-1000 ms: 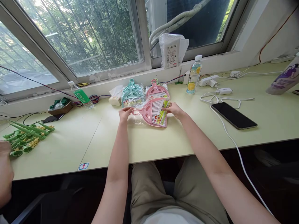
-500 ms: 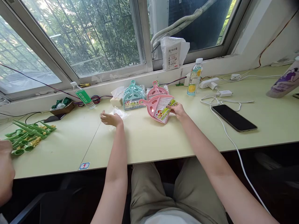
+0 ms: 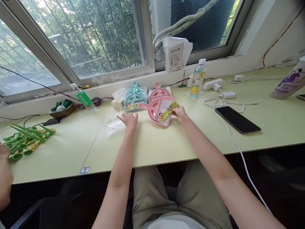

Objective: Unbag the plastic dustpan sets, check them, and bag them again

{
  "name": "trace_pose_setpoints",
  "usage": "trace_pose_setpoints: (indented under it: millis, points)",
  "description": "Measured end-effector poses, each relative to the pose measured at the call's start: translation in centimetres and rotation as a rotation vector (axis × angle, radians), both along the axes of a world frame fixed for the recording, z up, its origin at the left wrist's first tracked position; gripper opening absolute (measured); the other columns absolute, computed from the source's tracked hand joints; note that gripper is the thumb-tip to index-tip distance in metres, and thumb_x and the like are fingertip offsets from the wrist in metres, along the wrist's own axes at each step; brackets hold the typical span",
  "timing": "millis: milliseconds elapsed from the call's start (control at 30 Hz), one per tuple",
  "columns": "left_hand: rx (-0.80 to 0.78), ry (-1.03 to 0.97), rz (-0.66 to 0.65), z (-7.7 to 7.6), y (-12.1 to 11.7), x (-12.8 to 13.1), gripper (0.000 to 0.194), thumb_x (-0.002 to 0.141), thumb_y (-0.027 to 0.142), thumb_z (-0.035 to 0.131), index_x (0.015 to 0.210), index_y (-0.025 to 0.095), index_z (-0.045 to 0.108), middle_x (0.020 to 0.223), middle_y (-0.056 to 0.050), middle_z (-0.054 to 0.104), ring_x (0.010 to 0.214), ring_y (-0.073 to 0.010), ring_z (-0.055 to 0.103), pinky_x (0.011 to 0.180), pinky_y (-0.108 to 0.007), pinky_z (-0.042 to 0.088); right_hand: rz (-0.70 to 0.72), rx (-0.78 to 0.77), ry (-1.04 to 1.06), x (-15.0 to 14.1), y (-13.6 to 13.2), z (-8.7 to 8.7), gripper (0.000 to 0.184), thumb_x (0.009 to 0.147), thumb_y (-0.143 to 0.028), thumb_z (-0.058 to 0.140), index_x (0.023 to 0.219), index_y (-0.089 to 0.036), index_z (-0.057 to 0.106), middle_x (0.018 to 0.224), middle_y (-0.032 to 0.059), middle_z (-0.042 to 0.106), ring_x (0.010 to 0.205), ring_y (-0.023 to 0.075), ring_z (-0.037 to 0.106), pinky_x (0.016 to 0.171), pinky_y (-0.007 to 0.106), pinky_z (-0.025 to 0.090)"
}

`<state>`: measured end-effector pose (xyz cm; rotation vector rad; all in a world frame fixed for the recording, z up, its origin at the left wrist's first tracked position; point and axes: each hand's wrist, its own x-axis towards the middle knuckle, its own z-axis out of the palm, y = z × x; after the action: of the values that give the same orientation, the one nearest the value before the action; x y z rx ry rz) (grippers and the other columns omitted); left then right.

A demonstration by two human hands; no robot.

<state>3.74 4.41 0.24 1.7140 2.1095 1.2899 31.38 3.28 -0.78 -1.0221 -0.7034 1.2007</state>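
My right hand (image 3: pixel 178 113) grips the edge of a pink dustpan and brush set (image 3: pixel 156 110), held tilted a little above the table with its handle toward the left. A yellow-green printed label (image 3: pixel 168 113) lies across its white bristles. My left hand (image 3: pixel 130 120) is empty, fingers spread, just left of the set. Partly behind that hand, a clear plastic bag (image 3: pixel 113 125) lies crumpled on the table. Two wrapped sets stand behind: a teal dustpan set (image 3: pixel 135 97) and another pink dustpan set (image 3: pixel 160 90), the latter partly hidden by the held one.
A tissue pack (image 3: pixel 118 98), a green-labelled bottle (image 3: pixel 84 98) and a lemon drink bottle (image 3: pixel 197 79) stand along the window side. At right lie a phone (image 3: pixel 238 119) and white cables. Green plastic parts (image 3: pixel 28 140) lie at left, beside another person's arm (image 3: pixel 5 178).
My left hand has moved right, away from the plastic bag and toward the pink set, fingers now spread. The bag is more exposed. My right hand keeps its hold almost in place.
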Motion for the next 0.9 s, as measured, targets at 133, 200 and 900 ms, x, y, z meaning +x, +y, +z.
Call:
trace_pose_setpoints:
  millis: [133,200,900]
  points:
    - [0.124,-0.247,-0.210,1.4,-0.4,1.6,0.022,0.084,0.039,0.063,0.072,0.021,0.061,0.122,-0.014,0.058,0.136,-0.0342,0.036,0.113,-0.050,0.029,-0.032,-0.004,0.022,-0.5,-0.1,0.1,0.028,0.069,-0.002,0.077,0.085,-0.018,0.060,0.087,0.0011,0.072,0.077,0.0156,0.070,0.082,0.034,0.062]
    - [0.053,-0.477,-0.421,1.6,-0.6,2.9,0.028,0.089,0.045,0.056,0.079,0.021,0.065,0.110,-0.012,0.064,0.122,-0.0305,0.052,0.103,-0.043,0.042,-0.042,-0.008,0.042,-0.8,-0.2,0.1,0.029,0.070,-0.003,0.077,0.085,-0.018,0.058,0.088,0.0010,0.072,0.079,0.0159,0.071,0.083,0.034,0.061]
    - [-0.330,-0.823,-0.622,-0.4,-1.0,5.4,0.034,0.078,0.021,0.063,0.112,0.019,0.061,0.092,-0.006,0.068,0.070,-0.0157,0.064,0.064,-0.028,0.051,-0.724,-0.107,0.087,6.0,-0.6,1.1,0.064,0.099,-0.060,0.009,0.126,-0.018,0.048,0.117,0.0140,0.068,0.082,0.0125,0.071,0.063,0.020,0.056]
